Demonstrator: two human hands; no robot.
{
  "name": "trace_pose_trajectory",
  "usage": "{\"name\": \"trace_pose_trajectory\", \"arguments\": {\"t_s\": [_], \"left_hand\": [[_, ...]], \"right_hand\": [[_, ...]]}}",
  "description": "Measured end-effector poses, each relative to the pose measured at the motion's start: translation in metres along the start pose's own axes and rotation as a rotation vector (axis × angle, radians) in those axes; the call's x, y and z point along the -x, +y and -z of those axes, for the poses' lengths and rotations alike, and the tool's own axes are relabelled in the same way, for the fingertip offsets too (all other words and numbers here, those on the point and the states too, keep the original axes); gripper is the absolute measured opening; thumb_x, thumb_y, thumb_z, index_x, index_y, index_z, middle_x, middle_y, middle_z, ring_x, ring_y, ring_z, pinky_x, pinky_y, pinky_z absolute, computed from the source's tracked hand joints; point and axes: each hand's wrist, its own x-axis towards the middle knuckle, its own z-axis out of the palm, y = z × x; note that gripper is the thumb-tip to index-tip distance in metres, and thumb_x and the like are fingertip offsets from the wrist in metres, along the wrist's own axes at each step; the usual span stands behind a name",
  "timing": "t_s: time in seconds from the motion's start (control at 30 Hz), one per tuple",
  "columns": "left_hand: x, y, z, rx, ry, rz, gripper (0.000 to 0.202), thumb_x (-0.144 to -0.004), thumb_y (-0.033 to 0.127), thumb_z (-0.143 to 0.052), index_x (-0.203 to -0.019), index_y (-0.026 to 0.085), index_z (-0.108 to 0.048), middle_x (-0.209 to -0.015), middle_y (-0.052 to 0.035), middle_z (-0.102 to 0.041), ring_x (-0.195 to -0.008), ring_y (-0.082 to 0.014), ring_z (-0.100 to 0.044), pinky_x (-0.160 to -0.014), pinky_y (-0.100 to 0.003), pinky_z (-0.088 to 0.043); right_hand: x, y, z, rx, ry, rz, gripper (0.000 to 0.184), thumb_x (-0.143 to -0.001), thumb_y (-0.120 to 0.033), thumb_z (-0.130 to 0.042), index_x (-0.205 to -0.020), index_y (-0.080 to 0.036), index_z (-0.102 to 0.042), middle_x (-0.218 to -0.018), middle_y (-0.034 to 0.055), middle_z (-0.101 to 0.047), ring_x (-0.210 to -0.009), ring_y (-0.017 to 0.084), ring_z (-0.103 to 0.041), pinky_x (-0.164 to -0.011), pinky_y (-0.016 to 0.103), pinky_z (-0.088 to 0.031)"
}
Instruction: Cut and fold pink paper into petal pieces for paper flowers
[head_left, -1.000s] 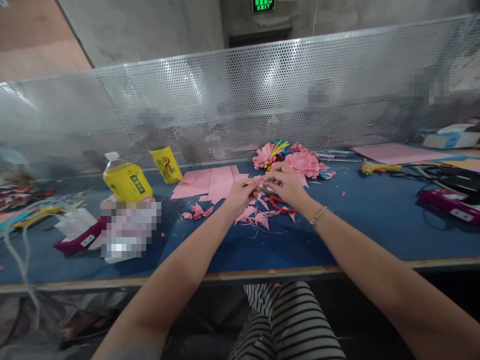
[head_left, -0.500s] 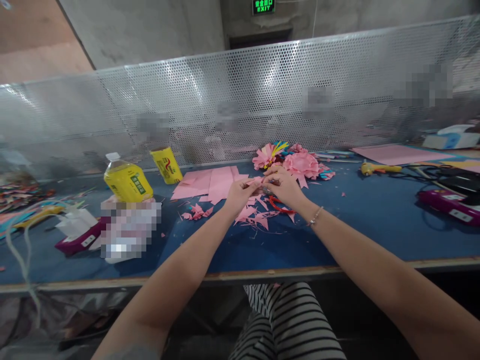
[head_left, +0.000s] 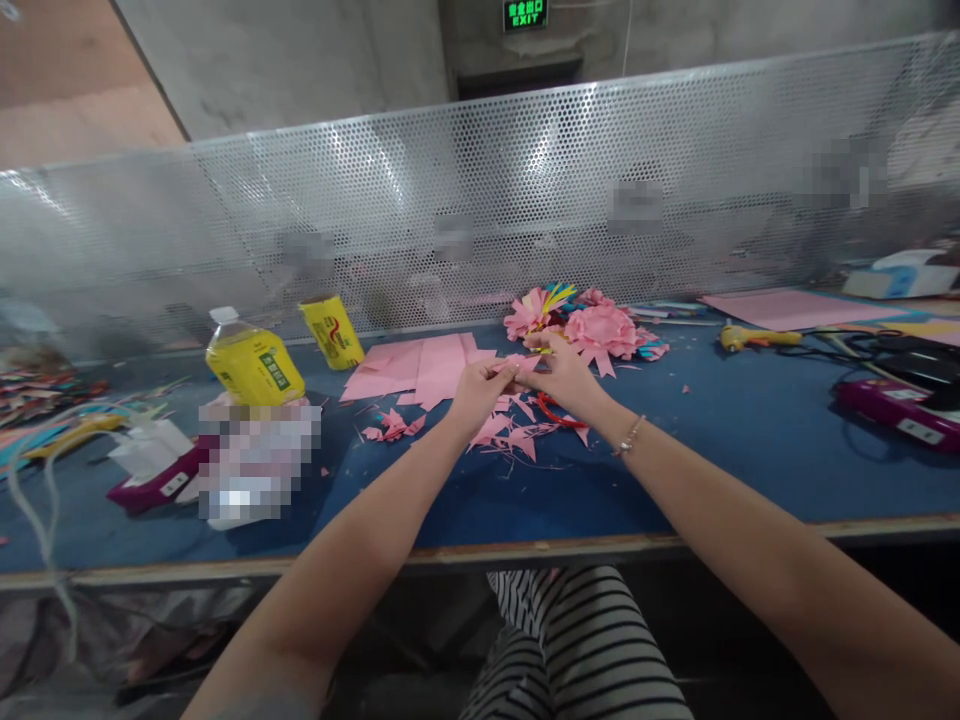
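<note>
In front of you, the perforated metal screen [head_left: 510, 140] spans the far side of the blue table [head_left: 675, 460]. Pink sheets [head_left: 795, 308] lie at the far right, and a loose stack of pink paper [head_left: 442, 368] lies left of centre, beyond your left hand. Pink paper flowers [head_left: 604, 330] with yellow and blue strips are bunched just beyond your right hand. On the left stands a yellow bottle [head_left: 256, 368], near a tilted yellow container [head_left: 331, 332].

Your left hand [head_left: 477, 392] pinches a small piece of paper between thumb and fingers. Your right hand [head_left: 564, 382] bends over the same piece from the right, its thumb close to your left fingertips; you cannot tell here whether it grips. A yellow glue gun [head_left: 761, 338] lies well to the right. Beneath your hands are pink scraps [head_left: 517, 438] and a red handle [head_left: 551, 410]. Smallest is the pink paper piece [head_left: 516, 362] itself, between your fingertips, above the scraps.
</note>
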Motion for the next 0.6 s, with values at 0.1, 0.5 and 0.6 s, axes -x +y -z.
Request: {"name": "trace_pose_trajectory", "arguments": {"t_s": [0.1, 0.5, 0.6], "left_hand": [[0.000, -0.002, 0.000, -0.007, 0.012, 0.004, 0.022, -0.062, 0.032, -0.061, -0.071, 0.012, -0.060, -0.059, -0.0003, -0.061, -0.052, -0.0091, -0.056, -0.059, -0.026, -0.047], [0.002, 0.007, -0.001, 0.098, 0.038, 0.147, 0.022, -0.054, 0.030, -0.068, -0.058, 0.010, -0.059, -0.048, -0.0012, -0.057, -0.042, -0.0078, -0.050, -0.048, -0.024, -0.042], [0.002, 0.007, 0.000, 0.131, 0.029, 0.151, 0.025, -0.058, 0.035, -0.064, -0.058, 0.011, -0.058, -0.052, -0.0031, -0.060, -0.045, -0.0087, -0.052, -0.051, -0.025, -0.043]], "right_hand": [[-0.001, 0.006, 0.000, 0.061, -0.087, -0.026, 0.036, -0.062, -0.033, -0.062, -0.092, -0.016, -0.051, -0.089, 0.0063, -0.055, -0.072, 0.013, -0.052, -0.064, 0.028, -0.044], [0.001, 0.013, -0.004, -0.148, -0.055, -0.142, 0.033, -0.058, -0.034, -0.065, -0.084, -0.018, -0.055, -0.060, -0.0024, -0.052, -0.056, 0.010, -0.050, -0.056, 0.027, -0.044], [0.001, 0.011, -0.004, -0.260, -0.046, -0.201, 0.032, -0.056, -0.033, -0.066, -0.083, -0.018, -0.055, -0.061, -0.0029, -0.053, -0.055, 0.010, -0.052, -0.057, 0.027, -0.044]]}}
